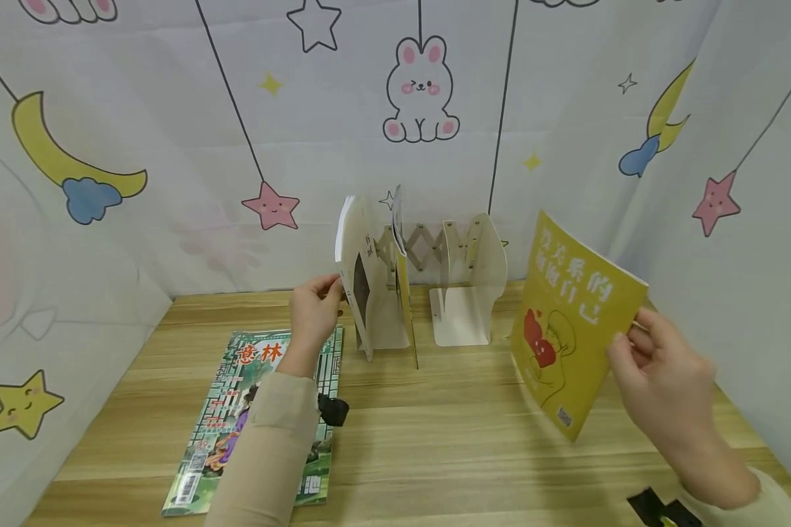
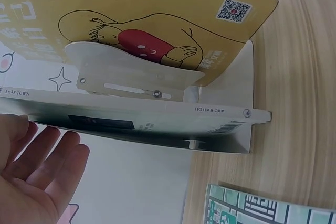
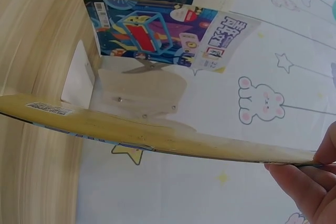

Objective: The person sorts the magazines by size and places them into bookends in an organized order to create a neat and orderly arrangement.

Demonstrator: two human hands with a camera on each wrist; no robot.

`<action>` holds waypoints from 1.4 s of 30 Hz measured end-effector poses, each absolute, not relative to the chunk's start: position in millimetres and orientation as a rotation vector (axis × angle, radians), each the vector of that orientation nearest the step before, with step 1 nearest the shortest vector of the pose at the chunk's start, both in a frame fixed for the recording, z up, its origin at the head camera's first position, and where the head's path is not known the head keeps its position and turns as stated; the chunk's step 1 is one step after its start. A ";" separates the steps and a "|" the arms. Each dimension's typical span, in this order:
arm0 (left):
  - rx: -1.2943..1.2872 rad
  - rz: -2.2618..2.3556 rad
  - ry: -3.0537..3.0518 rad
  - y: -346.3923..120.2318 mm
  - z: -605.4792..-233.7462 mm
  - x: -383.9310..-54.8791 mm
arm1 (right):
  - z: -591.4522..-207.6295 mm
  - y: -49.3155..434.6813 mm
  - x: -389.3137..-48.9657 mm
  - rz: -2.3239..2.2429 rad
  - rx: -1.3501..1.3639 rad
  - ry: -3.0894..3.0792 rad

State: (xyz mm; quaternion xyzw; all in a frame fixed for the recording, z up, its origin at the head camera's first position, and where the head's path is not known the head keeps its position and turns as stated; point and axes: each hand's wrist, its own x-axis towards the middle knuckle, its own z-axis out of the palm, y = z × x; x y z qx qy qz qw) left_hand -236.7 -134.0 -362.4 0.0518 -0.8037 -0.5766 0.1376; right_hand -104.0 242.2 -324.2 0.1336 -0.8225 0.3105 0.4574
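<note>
My right hand (image 1: 666, 388) pinches the right edge of a yellow magazine (image 1: 576, 307), held upright to the right of an expandable bookend rack (image 1: 464, 315). The same magazine (image 3: 157, 137) appears nearly edge-on in the right wrist view. At the rack's left end, my left hand (image 1: 316, 315) touches the outer side of a standing white book (image 1: 356, 278). In the left wrist view its relaxed fingers (image 2: 65, 156) lie along that book's lower edge. Beside the white book, inside the rack, stands another magazine (image 3: 152, 32) with a colourful cover on one side and a yellow one on the other.
A green magazine (image 1: 201, 439) lies flat on the wooden table (image 1: 448, 439) at the left, partly under my left forearm. Behind the rack hangs a white curtain (image 1: 343, 110) with rabbits, stars and moons. Black straps (image 1: 332, 410) show at both wrists.
</note>
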 end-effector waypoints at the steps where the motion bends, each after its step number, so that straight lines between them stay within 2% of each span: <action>1: 0.147 -1.667 -2.325 -134.0 -362.5 -236.6 | -324.3 241.1 -103.3 0.777 0.336 -2.022; 18: 0.132 -1.675 -2.319 -134.4 -363.4 -236.5 | -318.0 227.2 -89.4 0.784 0.364 -2.040; 42: 0.136 -1.650 -2.320 -133.0 -364.1 -236.4 | -323.0 200.1 -95.6 0.837 0.521 -1.957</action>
